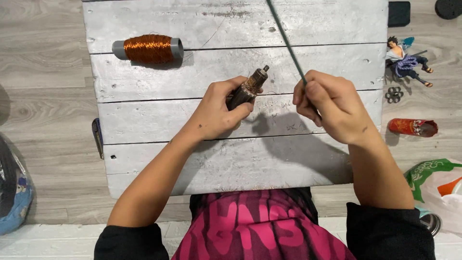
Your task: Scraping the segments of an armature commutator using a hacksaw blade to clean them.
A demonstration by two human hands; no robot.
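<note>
Left hand (216,108) clenched around the small motor armature (248,90), seemingly heavy, rigid, best gripped mid-body, its copper windings likely fragile; right hand (332,103) pinching a thin stiff rod (287,43).

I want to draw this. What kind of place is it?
Probably a home hobby spot on the floor: a white plank board, a spool of copper wire, a toy figurine, and a motor armature in the left hand.

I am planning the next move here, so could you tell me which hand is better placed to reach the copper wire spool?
Probably the left hand: the spool lies up-left of it, but it grips the motor armature.
</note>
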